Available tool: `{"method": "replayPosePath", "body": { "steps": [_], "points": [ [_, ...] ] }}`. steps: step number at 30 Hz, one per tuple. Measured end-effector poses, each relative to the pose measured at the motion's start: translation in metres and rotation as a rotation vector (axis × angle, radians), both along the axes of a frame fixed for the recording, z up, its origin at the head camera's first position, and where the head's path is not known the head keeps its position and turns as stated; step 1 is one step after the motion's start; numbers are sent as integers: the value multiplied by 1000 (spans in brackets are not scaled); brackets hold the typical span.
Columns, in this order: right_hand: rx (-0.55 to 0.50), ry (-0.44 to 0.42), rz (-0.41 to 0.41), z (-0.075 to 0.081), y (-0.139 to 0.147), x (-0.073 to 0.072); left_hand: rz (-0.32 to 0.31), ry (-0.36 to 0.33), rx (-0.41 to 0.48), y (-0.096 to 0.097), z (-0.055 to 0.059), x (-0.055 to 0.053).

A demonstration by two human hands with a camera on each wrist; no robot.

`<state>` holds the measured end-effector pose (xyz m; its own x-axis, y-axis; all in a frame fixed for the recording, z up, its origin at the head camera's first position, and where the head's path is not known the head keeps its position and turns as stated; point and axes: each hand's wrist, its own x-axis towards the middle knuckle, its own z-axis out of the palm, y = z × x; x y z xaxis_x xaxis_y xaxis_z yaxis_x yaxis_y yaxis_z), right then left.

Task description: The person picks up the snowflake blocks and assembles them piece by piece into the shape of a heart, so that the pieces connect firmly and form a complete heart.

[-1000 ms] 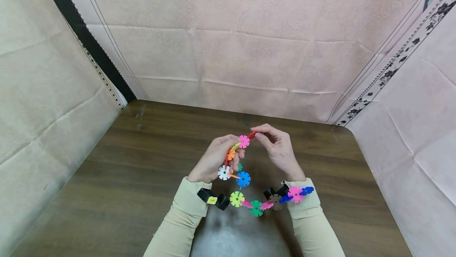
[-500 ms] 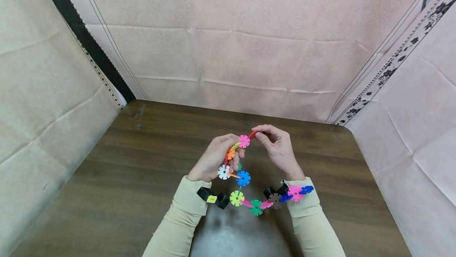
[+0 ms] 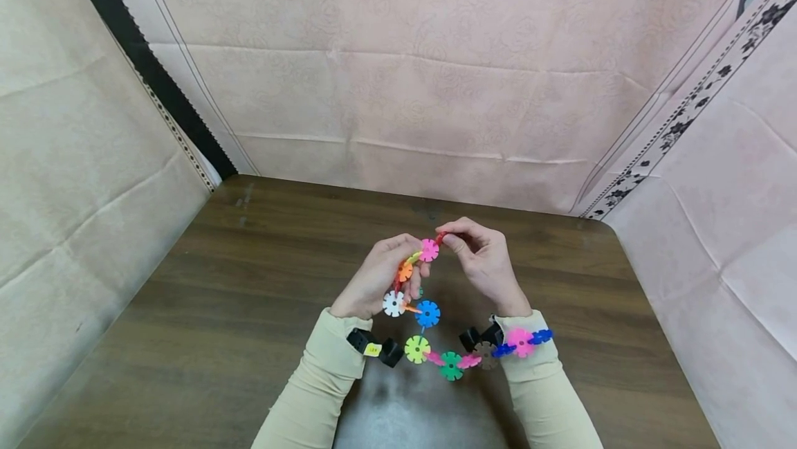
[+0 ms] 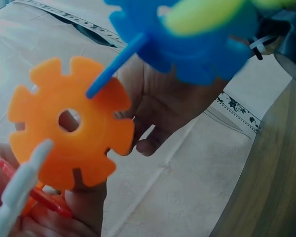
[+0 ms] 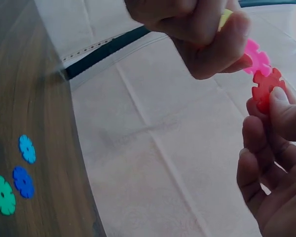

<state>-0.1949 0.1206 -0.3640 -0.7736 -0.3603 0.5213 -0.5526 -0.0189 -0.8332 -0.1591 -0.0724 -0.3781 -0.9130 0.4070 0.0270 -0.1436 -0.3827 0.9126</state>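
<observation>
My left hand (image 3: 381, 275) pinches a chain of notched plastic snowflake discs near its yellow disc (image 5: 227, 19). Beside that sits a pink disc (image 3: 429, 250), joined to a red disc (image 5: 268, 90) at the chain's upper end. Between thumb and fingers, my right hand (image 3: 487, 263) holds that red disc. Below my left hand the chain runs down through a white disc (image 3: 394, 304), an orange disc (image 4: 71, 121) and a blue disc (image 3: 427, 313). It then curves right past a lime disc (image 3: 417, 349) and a green disc (image 3: 451, 366) to a pink disc (image 3: 520, 342) in front of my right sleeve.
On the brown wooden table (image 3: 205, 324), several loose discs show in the right wrist view, among them a green disc (image 5: 2, 195), a dark blue disc (image 5: 23, 182) and a light blue disc (image 5: 27, 149). Pale cloth walls (image 3: 398, 103) stand behind and at both sides.
The hanging chain and the upper pink disc have shifted slightly right and down. The red disc has tilted a little in my right hand's fingers; both hands keep their holds.
</observation>
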Motion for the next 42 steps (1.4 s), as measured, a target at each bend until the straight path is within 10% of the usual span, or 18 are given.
{"method": "replayPosePath", "body": {
  "steps": [24,32,42],
  "points": [
    [82,86,-65,6,-3,5,6,-20,18,6,1,1],
    [86,80,-54,-15,1,-7,3,-45,8,8,1,2],
    [142,67,-45,10,-3,9,29,-40,-49,8,4,2]
  ]
}}
